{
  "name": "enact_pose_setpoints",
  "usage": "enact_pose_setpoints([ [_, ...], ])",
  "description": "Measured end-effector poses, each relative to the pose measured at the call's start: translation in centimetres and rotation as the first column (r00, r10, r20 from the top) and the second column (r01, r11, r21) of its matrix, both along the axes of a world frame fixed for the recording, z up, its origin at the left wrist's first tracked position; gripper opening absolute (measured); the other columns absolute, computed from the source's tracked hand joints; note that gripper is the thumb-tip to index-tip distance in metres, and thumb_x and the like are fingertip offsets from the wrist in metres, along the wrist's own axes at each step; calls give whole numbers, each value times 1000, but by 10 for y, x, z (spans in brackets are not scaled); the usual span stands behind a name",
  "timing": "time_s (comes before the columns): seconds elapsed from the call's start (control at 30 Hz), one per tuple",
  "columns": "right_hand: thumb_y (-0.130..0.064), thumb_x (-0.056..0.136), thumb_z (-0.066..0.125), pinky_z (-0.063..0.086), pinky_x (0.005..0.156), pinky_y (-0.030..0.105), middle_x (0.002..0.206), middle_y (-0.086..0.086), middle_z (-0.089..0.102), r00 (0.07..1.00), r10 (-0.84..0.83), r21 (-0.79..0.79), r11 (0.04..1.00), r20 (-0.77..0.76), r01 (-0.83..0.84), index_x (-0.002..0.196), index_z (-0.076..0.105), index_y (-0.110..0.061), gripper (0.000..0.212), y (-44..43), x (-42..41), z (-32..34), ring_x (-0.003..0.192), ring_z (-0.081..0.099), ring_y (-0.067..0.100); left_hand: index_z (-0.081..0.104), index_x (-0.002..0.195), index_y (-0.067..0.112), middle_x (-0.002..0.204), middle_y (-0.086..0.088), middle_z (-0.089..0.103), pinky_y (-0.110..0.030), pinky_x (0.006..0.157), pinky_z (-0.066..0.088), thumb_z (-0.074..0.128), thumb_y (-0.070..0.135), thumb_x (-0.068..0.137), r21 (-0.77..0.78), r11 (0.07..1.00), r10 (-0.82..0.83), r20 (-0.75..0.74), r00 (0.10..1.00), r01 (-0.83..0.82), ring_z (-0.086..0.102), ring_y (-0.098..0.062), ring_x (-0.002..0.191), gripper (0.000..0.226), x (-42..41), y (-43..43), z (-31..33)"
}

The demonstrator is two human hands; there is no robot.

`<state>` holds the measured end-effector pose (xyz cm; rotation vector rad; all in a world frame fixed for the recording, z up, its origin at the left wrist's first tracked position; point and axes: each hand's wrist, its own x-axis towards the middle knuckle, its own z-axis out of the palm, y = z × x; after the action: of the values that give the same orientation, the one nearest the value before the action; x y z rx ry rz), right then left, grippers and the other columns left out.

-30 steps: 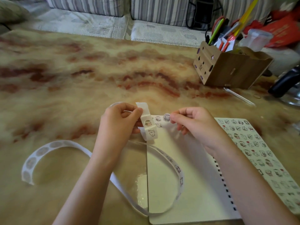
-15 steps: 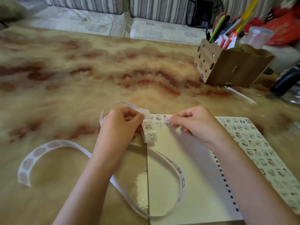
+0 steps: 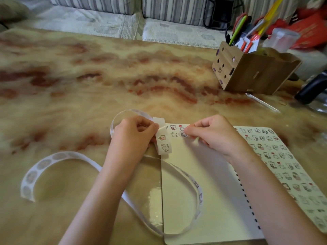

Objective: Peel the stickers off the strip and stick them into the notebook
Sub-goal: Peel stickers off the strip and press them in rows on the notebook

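Here, left hand (image 3: pixel 134 137) pinch-tight on the strip (image 3: pixel 164 145), right hand (image 3: pixel 215 137) likewise on a sticker (image 3: pixel 183 134) atop the notebook (image 3: pixel 208 183).

The marbled beige-and-red counter (image 3: pixel 88 76) is polished and glossy, with bright glare at six o'clock. The long white paper sticker strip (image 3: pixel 44 164) looks matt and smooth, as do the cream spiral-bound paper notebook (image 3: pixel 208 183) and the small round paper sticker (image 3: pixel 183 134) on it. At two o'clock a brown wooden pen box (image 3: pixel 256 75) looks dull beside a cloudy plastic cup (image 3: pixel 283 39). At twelve, striped woven cloth cushions (image 3: pixel 168 7).
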<state>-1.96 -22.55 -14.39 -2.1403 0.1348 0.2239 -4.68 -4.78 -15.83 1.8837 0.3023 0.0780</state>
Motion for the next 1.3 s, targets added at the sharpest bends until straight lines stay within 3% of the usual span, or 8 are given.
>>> enact_pose_setpoints([
  [0.17, -20, 79, 73, 26, 41, 15, 60, 4, 61, 1000, 11, 40, 999, -18, -10, 72, 73, -4, 17, -3, -1, 2, 45, 32, 11, 68, 76, 22, 58, 14, 69, -32, 76, 57, 64, 22, 87, 7, 1000, 2, -4, 1000, -2, 62, 3, 51, 12, -1, 0, 0],
  [0.4, -21, 77, 72, 26, 57, 28, 69, 14, 54, 1000, 2, 8, 1000, 11, -2, 75, 73, -4, 18, 1, 0, -4, 60, 32, 21, 67, 72, 23, 61, 10, 70, -36, 79, 57, 64, 22, 86, 13, 1000, 10, -24, 1000, -9, 66, -5, 60, 14, -2, -2, 3],
  [0.83, -15, 77, 70, 28, 43, 19, 59, 3, 64, 995, -41, -66, 997, 94, 47, 71, 74, -8, 11, 7, -3, -6, 33, 32, 3, 67, 72, 24, 65, 9, 70, -40, 80, 56, 64, 22, 86, 33, 999, 8, -23, 1000, -7, 68, -11, 69, 14, -3, -2, 4],
  [1.3, -9, 78, 67, 25, 34, 9, 56, 0, 61, 992, -50, -83, 995, 116, 60, 72, 73, -7, 9, 9, -5, -7, 27, 37, 0, 68, 73, 23, 66, 8, 70, -41, 78, 57, 64, 22, 86, 39, 999, 1, -19, 1000, -1, 67, -10, 65, 13, -4, -3, 4],
])
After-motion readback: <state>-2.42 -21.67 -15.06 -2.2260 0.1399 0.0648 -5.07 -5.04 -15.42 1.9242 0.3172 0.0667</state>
